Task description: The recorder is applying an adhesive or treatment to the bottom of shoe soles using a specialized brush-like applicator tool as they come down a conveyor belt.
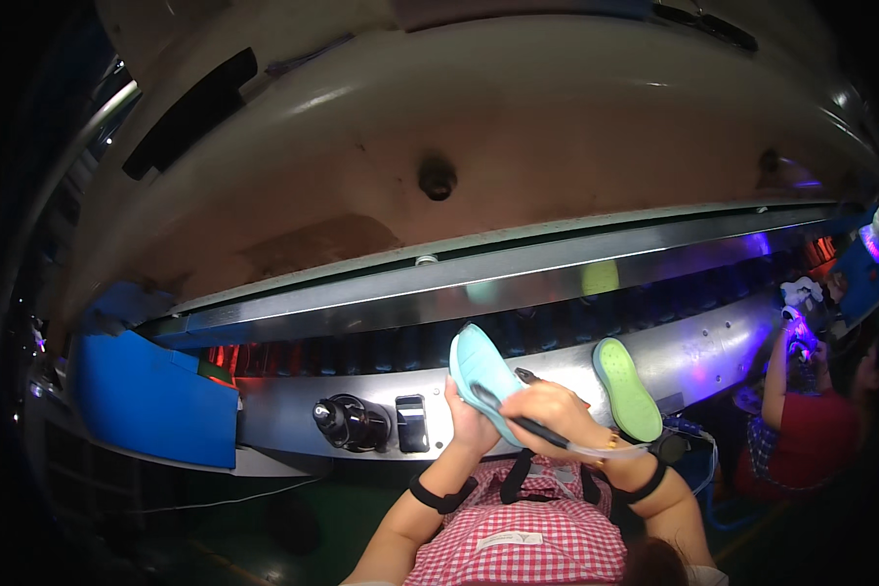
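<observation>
My left hand [469, 422] grips a light blue shoe sole [482, 376] from below, holding it tilted up in front of me. My right hand [549, 408] is closed around a thin dark pen-like tool [527, 423] whose tip rests against the blue sole; a clear tube runs back from the tool over my wrist. A green shoe sole [626, 388] leans on the metal front of the conveyor machine [557, 283] just right of my right hand.
A black knob [350, 422] and a switch [411, 423] sit on the machine's front panel to my left. A blue panel [156, 400] stands at far left. Another person in a red top [811, 430] works at the right.
</observation>
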Available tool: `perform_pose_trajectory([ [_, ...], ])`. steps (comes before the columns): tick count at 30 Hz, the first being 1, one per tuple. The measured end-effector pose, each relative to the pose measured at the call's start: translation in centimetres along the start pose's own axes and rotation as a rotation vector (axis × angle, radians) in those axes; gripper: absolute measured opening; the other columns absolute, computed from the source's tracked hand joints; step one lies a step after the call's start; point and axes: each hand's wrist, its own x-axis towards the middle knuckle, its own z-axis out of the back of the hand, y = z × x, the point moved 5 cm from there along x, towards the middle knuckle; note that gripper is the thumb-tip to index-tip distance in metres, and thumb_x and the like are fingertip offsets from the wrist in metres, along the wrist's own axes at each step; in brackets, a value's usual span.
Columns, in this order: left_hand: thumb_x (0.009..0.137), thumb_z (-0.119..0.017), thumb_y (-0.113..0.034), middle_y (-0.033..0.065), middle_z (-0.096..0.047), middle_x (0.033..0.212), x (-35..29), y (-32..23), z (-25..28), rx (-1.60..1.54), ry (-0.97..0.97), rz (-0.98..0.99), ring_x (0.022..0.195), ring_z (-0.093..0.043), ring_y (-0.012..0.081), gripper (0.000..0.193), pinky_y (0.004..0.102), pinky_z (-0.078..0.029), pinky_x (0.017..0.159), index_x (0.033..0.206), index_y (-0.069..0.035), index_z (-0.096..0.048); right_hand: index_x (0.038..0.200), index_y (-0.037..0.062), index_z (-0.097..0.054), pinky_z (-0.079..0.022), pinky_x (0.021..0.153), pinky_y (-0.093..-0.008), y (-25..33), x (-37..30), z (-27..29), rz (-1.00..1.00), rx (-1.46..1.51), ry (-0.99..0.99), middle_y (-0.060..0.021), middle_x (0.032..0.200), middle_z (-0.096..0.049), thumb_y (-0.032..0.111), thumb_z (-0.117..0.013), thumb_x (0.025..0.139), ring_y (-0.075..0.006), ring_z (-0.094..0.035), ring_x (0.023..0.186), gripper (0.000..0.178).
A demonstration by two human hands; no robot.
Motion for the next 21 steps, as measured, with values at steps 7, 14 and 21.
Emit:
perform_pose_trajectory([
  [7, 0.082, -0.018, -0.066, 0.0151, -0.052, 0.115, -3.3, -1.3, -4.1, -0.151, 0.169, 0.173, 0.102, -0.053, 0.0341, 0.076, 0.05, -0.041, 0.09, 0.126, -0.007, -0.039, 0.089, 0.0006, -0.066, -0.05, 0.07, -0.0275, 0.5, -0.5, 4.1, -0.285, 0.372, 0.117, -0.0103, 0.083, -0.066, 0.002, -0.067, 0.07, -0.0184, -0.063, 0.079, 0.019],
  [14, 0.082, -0.019, -0.068, 0.0131, -0.049, 0.12, -3.6, -1.1, -4.8, -0.34, 0.302, 0.193, 0.107, -0.051, 0.0289, 0.077, 0.0431, -0.041, 0.092, 0.128, -0.009, -0.037, 0.09, -0.0021, -0.065, -0.049, 0.075, -0.0296, 3.4, 0.9, 2.6, -0.001, 0.455, 0.167, -0.0136, 0.087, -0.065, 0.001, -0.066, 0.072, -0.0204, -0.063, 0.081, 0.018],
  [21, 0.078, -0.014, -0.072, 0.019, -0.055, 0.107, -3.3, -2.5, -5.2, -0.042, 0.22, 0.08, 0.094, -0.055, 0.0315, 0.085, 0.0429, -0.046, 0.082, 0.124, -0.006, -0.041, 0.088, -0.0001, -0.065, -0.049, 0.075, -0.0306, 2.9, 0.7, 3.3, -0.055, 0.471, 0.132, -0.0128, 0.087, -0.065, 0.002, -0.066, 0.072, -0.022, -0.063, 0.081, 0.016],
])
